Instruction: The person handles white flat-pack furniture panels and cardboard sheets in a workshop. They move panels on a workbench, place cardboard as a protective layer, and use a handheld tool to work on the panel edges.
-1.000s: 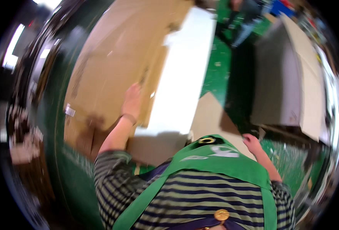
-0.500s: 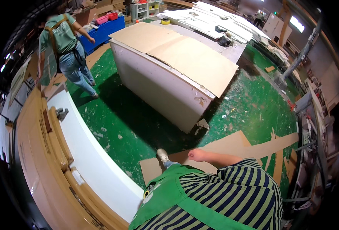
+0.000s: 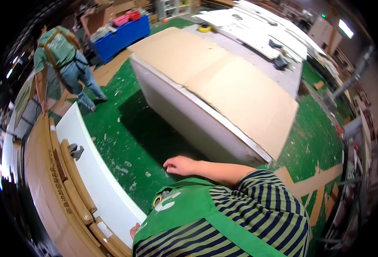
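My right hand (image 3: 179,165) hangs over the green floor in front of my body, its fingers loosely curled with nothing visible in them. Low at the left, part of my left hand (image 3: 134,230) shows at the near edge of a long white panel (image 3: 99,175); my apron hides most of it, and its grip cannot be made out. On the panel lies a small grey object (image 3: 75,151), perhaps gloves. Long brown cardboard packages (image 3: 75,192) lie alongside. The apron's pocket (image 3: 159,200) holds something round, black and yellow.
A large workbench (image 3: 189,115) topped with brown cardboard (image 3: 223,77) stands ahead. A co-worker (image 3: 65,64) bends at the packages' far end. White boards (image 3: 253,30), a yellow tape roll (image 3: 204,28) and a blue bin (image 3: 120,38) lie beyond. Cardboard scraps (image 3: 313,184) litter the right floor.
My right hand has swung left, and I have moved closer to the bench. Part of my left hand has come into view by the white panel. The co-worker has bent toward the packages.
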`<move>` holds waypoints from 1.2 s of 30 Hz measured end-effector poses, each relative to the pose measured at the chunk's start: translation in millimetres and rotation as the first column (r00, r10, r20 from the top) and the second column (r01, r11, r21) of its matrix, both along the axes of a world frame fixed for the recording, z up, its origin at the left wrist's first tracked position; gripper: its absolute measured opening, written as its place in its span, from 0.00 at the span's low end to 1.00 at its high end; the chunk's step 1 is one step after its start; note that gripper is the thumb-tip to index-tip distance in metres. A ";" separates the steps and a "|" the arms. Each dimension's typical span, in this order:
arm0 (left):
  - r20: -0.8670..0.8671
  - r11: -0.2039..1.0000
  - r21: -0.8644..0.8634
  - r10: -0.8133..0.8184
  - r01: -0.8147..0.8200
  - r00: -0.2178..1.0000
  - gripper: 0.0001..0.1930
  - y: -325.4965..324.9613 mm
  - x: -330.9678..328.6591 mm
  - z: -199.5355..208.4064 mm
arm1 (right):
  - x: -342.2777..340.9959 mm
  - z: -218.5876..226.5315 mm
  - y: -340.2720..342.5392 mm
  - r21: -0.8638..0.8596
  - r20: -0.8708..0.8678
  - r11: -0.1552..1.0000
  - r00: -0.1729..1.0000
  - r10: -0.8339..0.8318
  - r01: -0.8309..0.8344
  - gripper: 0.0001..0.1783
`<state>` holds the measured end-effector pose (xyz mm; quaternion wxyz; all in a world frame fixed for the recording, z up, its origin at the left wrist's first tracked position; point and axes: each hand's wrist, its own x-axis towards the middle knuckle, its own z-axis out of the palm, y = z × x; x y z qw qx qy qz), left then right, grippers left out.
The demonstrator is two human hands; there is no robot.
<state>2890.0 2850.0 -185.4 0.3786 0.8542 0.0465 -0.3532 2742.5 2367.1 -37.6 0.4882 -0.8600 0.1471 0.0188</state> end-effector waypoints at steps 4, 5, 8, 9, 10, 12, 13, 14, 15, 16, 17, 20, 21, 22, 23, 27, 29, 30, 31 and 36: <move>-0.111 0.971 0.231 0.092 -0.064 0.990 0.11 21.6 49.0 -41.6 | 94.0 12.0 -69.1 0.084 0.064 0.996 0.998 0.020 -0.025 0.20; -0.141 0.962 0.266 0.109 -0.068 0.984 0.10 22.2 53.9 -55.5 | 120.0 18.0 -84.0 0.046 0.101 0.998 0.994 0.033 -0.037 0.20; -0.200 0.887 0.441 -0.054 0.140 0.978 0.11 -15.1 151.1 -60.5 | 164.9 16.7 -148.0 0.116 0.105 0.984 0.984 -0.147 0.135 0.19; -0.219 0.846 0.475 -0.153 0.242 0.964 0.11 -43.6 196.0 -62.8 | 175.6 11.4 -174.4 0.144 0.046 0.963 0.970 -0.237 0.229 0.18; -0.235 0.783 0.506 -0.279 0.362 0.931 0.12 -71.1 236.9 -71.0 | 189.5 6.9 -199.3 0.186 0.020 0.942 0.957 -0.289 0.281 0.17; -0.259 0.478 0.593 -0.650 0.649 0.715 0.15 -151.1 340.0 -69.3 | 218.2 2.7 -250.9 0.218 0.033 0.899 0.918 -0.396 0.380 0.15; -0.248 0.315 0.645 -0.776 0.696 0.580 0.16 -192.5 380.2 -66.5 | 242.0 -0.5 -276.5 0.215 0.050 0.898 0.914 -0.402 0.384 0.15; -0.186 0.219 0.703 -0.862 0.677 0.472 0.17 -240.3 418.9 -57.0 | 266.7 -2.7 -301.3 0.208 0.068 0.897 0.909 -0.412 0.391 0.15; -0.064 0.314 0.674 -0.877 0.669 0.476 0.15 -309.3 440.7 -18.1 | 269.8 -14.5 -311.5 0.181 0.059 0.869 0.877 -0.476 0.460 0.15; 0.294 0.449 0.637 -0.893 0.626 0.341 0.15 -324.7 472.1 -25.0 | 296.1 -7.7 -333.5 0.155 0.044 0.872 0.879 -0.475 0.464 0.15; 0.438 0.840 0.247 -0.542 0.483 0.717 0.15 -379.7 506.4 -11.4 | 315.6 -2.8 -359.3 0.105 0.030 0.853 0.855 -0.517 0.512 0.15; 0.505 0.904 -0.077 -0.328 0.420 0.799 0.14 -534.3 575.4 83.4 | 350.8 -17.4 -453.9 0.005 0.196 0.742 0.727 -0.658 0.670 0.15; 0.527 0.901 -0.077 -0.326 0.426 0.785 0.15 -559.3 596.9 100.6 | 360.4 -29.8 -487.0 0.022 0.261 0.692 0.664 -0.700 0.721 0.15; 0.544 0.892 -0.076 -0.338 0.446 0.768 0.15 -588.7 618.3 111.2 | 373.8 -33.2 -515.1 0.002 0.300 0.660 0.630 -0.717 0.751 0.16; 0.552 0.871 -0.076 -0.369 0.486 0.748 0.16 -622.5 635.9 112.2 | 384.4 -27.4 -542.8 -0.022 0.328 0.607 0.580 -0.746 0.794 0.16; 0.659 0.573 0.388 -0.720 0.722 0.217 0.14 -591.1 739.8 19.2 | 489.5 -57.7 -620.1 -0.124 0.413 0.525 0.525 -0.745 0.842 0.20; 0.139 0.131 0.686 -0.989 0.715 0.048 0.12 -624.0 753.9 80.8 | 543.0 -44.8 -638.5 -0.220 0.503 0.348 0.411 -0.760 0.911 0.20; 0.165 0.316 0.547 -0.949 0.775 0.270 0.12 -616.8 781.3 54.5 | 570.7 -37.6 -653.4 -0.202 0.444 0.332 0.388 -0.808 0.922 0.20; 0.162 0.608 0.325 -0.790 0.724 0.591 0.11 -620.7 807.8 28.8 | 600.0 -19.0 -668.2 -0.225 0.382 0.336 0.400 -0.833 0.915 0.21; -0.042 0.794 0.209 -0.577 0.571 0.816 0.10 -690.1 925.4 -45.6 | 649.4 -33.7 -719.2 -0.299 0.308 0.054 0.150 -0.939 0.953 0.21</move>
